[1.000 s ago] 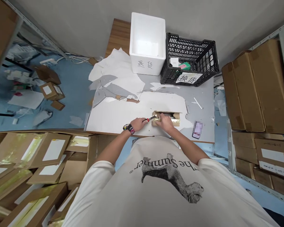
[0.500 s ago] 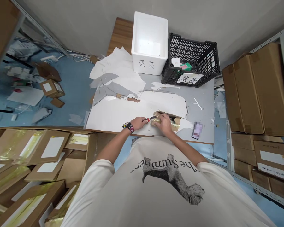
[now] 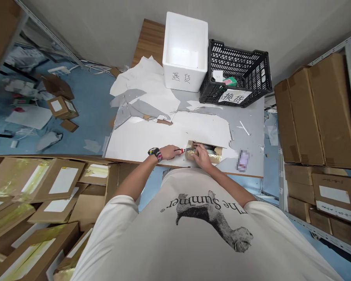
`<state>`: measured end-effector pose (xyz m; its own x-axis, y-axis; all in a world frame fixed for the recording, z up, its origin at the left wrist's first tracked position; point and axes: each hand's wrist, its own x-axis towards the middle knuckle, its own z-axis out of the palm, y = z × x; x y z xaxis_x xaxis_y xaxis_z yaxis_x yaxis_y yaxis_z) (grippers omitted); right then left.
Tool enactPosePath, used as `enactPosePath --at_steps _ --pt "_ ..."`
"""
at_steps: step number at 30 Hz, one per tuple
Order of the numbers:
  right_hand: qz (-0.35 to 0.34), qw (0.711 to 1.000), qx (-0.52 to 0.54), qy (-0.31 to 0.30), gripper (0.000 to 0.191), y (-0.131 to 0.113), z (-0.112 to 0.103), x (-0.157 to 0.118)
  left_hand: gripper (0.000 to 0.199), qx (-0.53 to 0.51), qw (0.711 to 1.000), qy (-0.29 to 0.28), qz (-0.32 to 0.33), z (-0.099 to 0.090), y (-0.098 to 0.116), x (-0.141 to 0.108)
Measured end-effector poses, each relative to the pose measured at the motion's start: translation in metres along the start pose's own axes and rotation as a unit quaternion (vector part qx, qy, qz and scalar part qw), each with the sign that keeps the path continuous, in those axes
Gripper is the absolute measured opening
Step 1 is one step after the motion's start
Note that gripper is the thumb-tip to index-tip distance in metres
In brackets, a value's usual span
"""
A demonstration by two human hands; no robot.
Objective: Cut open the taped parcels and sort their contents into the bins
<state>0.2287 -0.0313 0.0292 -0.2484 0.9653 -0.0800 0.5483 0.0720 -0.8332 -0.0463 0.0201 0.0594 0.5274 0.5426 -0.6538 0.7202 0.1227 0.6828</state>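
Observation:
A small brown cardboard box [image 3: 217,157] with shiny tape lies near the table's front edge, its top partly open and something dark inside. My left hand [image 3: 169,152], with a watch and a band at the wrist, is closed round a red-handled cutter [image 3: 181,151]. The cutter's blade points right and reaches the box's left end. My right hand [image 3: 202,157] grips the box's left part, fingertips at the opening near the blade.
On the worktable [image 3: 251,128], a white foam box [image 3: 181,78] and a black crate [image 3: 236,102] stand at the back. A blurred phone [image 3: 243,160] lies right. Torn white paper [image 3: 146,78] covers the left. Cartons [image 3: 64,181] fill the lower left; more cartons [image 3: 333,113] stand right.
My left hand has shifted slightly left with the cutter. My right fingers have moved a little on the box, and its opening shows more.

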Motion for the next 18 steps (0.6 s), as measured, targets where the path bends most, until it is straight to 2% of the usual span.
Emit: enactPosePath --at_steps 6,12,18 --pt "0.003 0.997 -0.043 -0.064 0.029 -0.004 -0.010 -0.018 0.042 0.073 0.997 0.021 -0.003 0.011 0.000 -0.003" --pt "0.009 0.986 -0.107 -0.128 0.022 -0.012 -0.018 -0.033 0.049 -0.064 0.995 -0.073 0.013 0.031 -0.009 -0.019" --pt "-0.008 0.982 -0.102 -0.156 0.015 -0.012 -0.026 -0.029 0.065 -0.143 0.984 -0.107 -0.018 0.040 -0.007 -0.025"
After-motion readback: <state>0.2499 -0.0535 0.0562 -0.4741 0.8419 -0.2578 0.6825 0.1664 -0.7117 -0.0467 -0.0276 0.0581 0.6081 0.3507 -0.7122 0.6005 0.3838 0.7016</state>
